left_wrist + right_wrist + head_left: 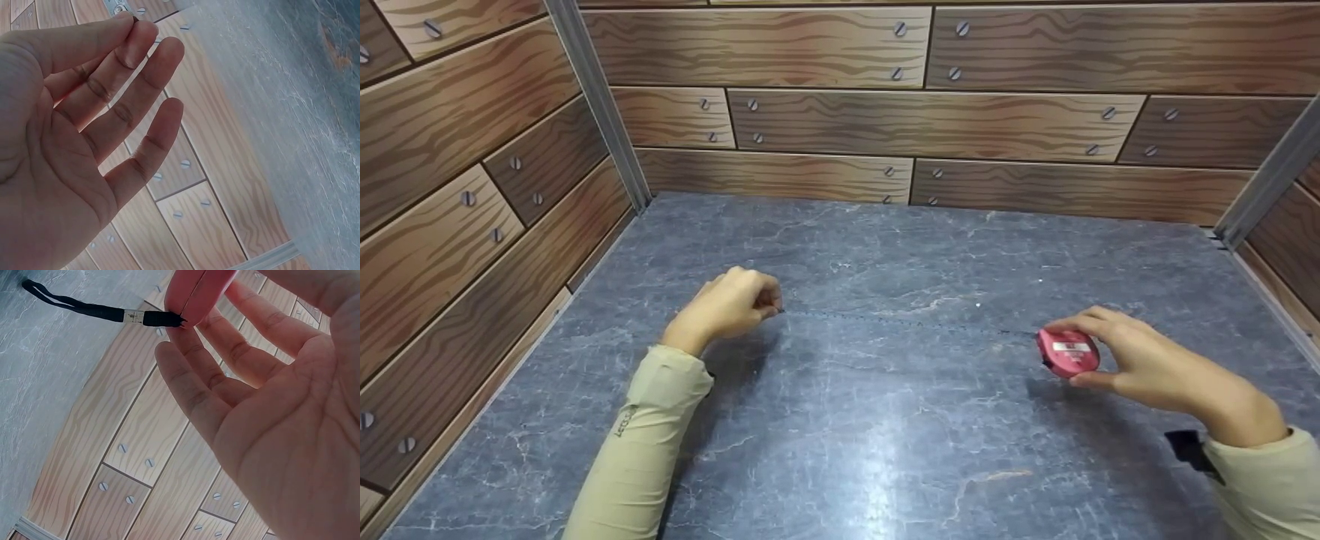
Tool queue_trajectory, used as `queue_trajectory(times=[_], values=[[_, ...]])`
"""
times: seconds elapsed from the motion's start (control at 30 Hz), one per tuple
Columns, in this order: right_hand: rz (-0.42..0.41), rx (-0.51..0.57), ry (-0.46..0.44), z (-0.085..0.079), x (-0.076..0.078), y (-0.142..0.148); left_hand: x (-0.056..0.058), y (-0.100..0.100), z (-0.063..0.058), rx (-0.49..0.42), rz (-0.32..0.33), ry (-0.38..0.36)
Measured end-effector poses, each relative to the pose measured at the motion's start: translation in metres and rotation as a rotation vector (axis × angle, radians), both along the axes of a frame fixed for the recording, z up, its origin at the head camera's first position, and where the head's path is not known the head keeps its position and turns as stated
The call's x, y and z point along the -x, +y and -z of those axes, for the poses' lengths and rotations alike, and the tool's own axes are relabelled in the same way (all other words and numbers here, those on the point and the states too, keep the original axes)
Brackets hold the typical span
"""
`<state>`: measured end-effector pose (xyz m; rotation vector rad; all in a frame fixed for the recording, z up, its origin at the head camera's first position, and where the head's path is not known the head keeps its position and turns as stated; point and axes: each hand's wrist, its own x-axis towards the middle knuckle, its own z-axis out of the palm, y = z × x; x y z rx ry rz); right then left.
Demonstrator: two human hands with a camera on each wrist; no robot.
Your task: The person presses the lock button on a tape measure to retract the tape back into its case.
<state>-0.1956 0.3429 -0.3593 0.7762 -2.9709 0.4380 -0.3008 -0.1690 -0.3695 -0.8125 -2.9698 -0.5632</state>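
A pink-red tape measure (1067,352) with a pale label is held between the thumb and fingers of my right hand (1147,360), above the tabletop. Its thin blade (907,322), seen nearly edge-on, stretches leftward to my left hand (731,304). There the thumb and a fingertip pinch the blade's end. The left wrist view shows the metal end (119,8) at the thumb tip, with the other fingers spread loosely. From the case (194,295) in the right wrist view hangs a black strap loop (84,309). The top of the case is cut off there.
Beneath both hands spreads a dark blue-grey marbled tabletop (840,420). Wood-plank-patterned panels (825,124) stand along the back and sides. Metal corner posts (600,105) rise at the back left and back right.
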Motion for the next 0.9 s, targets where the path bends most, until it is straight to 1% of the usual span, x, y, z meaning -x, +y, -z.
queue_trajectory(times=[0.27, 0.63, 0.9], values=[[-0.021, -0.009, 0.045, 0.0023, 0.0003, 0.0012, -0.0014, 0.0013, -0.0002, -0.005, 0.005, 0.000], [-0.013, -0.007, 0.018, 0.0018, 0.0004, 0.0000, -0.0016, 0.0031, 0.0006, -0.007, 0.012, 0.016], [-0.015, -0.001, 0.008, 0.0017, 0.0002, -0.0009, -0.0012, 0.0042, 0.0012, -0.003, 0.021, 0.014]])
